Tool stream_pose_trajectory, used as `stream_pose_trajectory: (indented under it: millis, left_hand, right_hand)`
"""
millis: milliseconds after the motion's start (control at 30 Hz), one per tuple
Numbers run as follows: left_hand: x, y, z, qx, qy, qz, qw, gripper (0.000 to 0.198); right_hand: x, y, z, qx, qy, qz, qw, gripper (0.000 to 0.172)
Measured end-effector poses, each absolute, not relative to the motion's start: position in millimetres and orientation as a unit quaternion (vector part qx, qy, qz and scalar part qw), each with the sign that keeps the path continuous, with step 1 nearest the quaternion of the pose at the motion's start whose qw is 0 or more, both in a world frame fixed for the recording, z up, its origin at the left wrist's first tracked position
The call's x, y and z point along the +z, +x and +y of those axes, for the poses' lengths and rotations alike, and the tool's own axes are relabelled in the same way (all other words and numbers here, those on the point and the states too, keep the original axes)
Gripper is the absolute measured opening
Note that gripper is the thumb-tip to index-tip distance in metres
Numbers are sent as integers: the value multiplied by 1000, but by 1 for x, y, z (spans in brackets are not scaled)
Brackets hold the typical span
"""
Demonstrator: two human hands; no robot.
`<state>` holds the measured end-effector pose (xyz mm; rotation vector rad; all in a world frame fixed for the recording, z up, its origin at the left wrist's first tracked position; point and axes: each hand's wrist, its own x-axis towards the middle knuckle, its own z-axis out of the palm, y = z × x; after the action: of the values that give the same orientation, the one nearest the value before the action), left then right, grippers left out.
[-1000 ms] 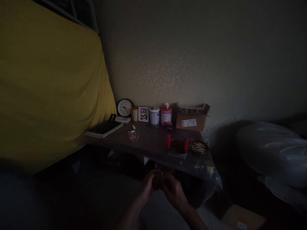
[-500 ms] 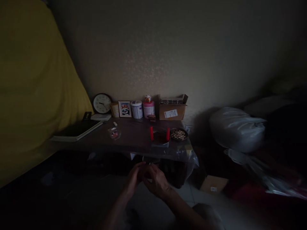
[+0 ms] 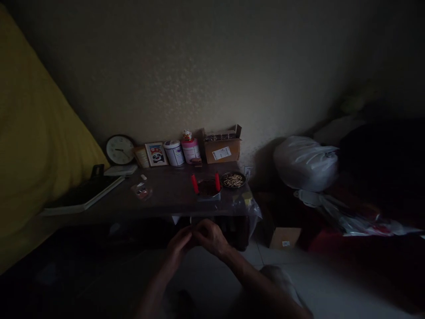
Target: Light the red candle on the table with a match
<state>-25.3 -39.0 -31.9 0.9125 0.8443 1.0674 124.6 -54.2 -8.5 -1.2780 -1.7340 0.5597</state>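
Note:
Close together below the table's front edge, my left hand [image 3: 180, 241] and my right hand [image 3: 211, 237] meet at the fingertips. My left fingers are closed around something dark and small, mostly hidden. With thumb and forefinger bent into a pinch, my right hand touches the same spot; what it grips is too dark to make out. Beyond them on the table [image 3: 169, 195], two red candles [image 3: 194, 184] stand at either side of a round dark dish [image 3: 208, 195]. To its right sits a round dish of short pale sticks [image 3: 233, 180], like matchsticks.
Along the wall stand a round clock [image 3: 119, 149], a framed panda picture [image 3: 156, 154], two canisters [image 3: 174, 153] and an open cardboard box [image 3: 223, 151]. A clear packet [image 3: 142, 191] lies left. White bags [image 3: 305, 163] fill the right; a yellow cloth [image 3: 40, 133] hangs left.
My view has turned a little to the right and tilted, so the table things shift left. My hands stay together at the fingertips, and the right hand's pinch sits slightly higher in view.

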Motion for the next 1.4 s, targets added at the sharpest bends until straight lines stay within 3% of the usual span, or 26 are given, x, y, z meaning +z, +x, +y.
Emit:
stream_pose_trajectory:
  millis: [300, 733, 1400]
  left_hand:
    - [-25, -26, -40, 482, 392, 389, 680, 36]
    - [-25, -22, -42, 495, 426, 370, 661, 27]
    - [-26, -23, -41, 510, 463, 366, 626, 23]
  right_hand:
    - [-14, 126, -54, 243, -500, -695, 457, 14]
    - [-5, 130, -55, 249, -491, -697, 459, 8]
    - [2, 134, -55, 267, -485, -701, 449, 16]
